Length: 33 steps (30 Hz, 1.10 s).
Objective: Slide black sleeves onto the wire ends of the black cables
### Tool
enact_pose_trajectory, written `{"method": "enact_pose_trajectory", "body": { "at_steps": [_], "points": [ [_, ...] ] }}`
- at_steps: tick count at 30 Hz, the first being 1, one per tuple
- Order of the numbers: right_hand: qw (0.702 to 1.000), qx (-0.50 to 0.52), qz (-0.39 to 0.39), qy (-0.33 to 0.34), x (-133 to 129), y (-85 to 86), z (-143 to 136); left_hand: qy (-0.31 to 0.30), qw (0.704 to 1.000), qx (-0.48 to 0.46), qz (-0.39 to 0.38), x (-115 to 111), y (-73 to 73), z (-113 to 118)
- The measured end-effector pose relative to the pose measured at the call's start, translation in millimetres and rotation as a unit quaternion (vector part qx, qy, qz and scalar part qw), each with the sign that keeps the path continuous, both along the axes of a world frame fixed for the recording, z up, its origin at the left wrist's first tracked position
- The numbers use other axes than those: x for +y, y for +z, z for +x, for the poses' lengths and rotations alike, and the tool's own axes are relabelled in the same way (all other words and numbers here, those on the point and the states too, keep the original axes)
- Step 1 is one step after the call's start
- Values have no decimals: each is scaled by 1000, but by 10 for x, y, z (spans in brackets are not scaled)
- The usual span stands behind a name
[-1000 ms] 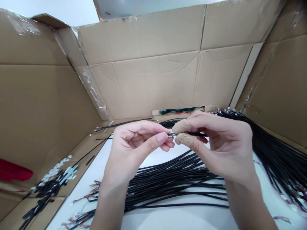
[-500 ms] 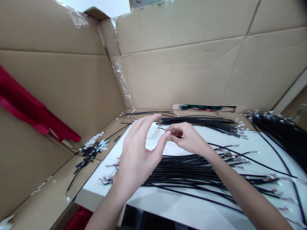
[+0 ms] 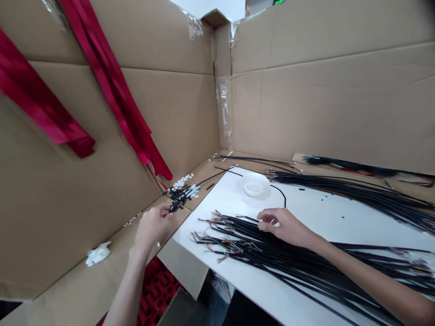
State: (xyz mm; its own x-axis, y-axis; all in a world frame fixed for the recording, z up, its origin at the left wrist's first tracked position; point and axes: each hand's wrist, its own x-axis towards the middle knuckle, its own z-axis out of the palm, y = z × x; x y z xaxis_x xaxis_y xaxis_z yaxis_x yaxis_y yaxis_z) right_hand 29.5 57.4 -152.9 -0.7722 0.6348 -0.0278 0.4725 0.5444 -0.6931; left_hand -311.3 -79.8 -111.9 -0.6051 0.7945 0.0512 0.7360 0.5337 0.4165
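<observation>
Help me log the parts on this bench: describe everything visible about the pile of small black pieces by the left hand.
The pile of small black pieces is a loose heap of short, dark, tube-like bits, a few pale blue or white ones mixed in. It lies on the brown cardboard ledge left of the white table, with small white pieces scattered just behind. The left hand reaches its near end, fingertips at the pieces; their material is unclear.

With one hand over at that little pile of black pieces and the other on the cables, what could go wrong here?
Two things, perhaps. The left hand reaches into the pile of small black pieces lying loose on the cardboard ledge, near a gap beside the white table; a nudge might scatter some into it. The right hand rests on the bundle of black cables, whose thin coloured wire ends splay out and could snag or tangle.
</observation>
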Motion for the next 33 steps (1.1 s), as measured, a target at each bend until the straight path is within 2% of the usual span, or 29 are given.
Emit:
{"method": "enact_pose_trajectory", "body": {
  "at_steps": [5, 8, 11, 18, 22, 26, 33],
  "points": [
    [998, 15, -17, 64, -104, 106, -470, 4, 1000, -2, -11, -1, -281, -223],
    [996, 21, -18, 88, -111, 125, -757, 3, 1000, 11, 0, -9, -318, -257],
    [994, 26, -13, 102, -26, 93, -1045, 4, 999, 36, 15, 17, -202, -247],
    [996, 43, 17, 83, 443, -131, -1873, -8, 993, 121, 0, 312, 282, -172],
    [996, 57, 25, 58, 709, -228, -2289, -28, 987, 155, -32, 541, 337, -189],
    [997, 63, 32, 31, 950, -295, -2480, -36, 982, 175, -65, 767, 244, -297],
    [997, 59, 43, 5, 1280, -415, -2451, -67, 974, 189, -108, 1112, 60, -484]
  ]
}}
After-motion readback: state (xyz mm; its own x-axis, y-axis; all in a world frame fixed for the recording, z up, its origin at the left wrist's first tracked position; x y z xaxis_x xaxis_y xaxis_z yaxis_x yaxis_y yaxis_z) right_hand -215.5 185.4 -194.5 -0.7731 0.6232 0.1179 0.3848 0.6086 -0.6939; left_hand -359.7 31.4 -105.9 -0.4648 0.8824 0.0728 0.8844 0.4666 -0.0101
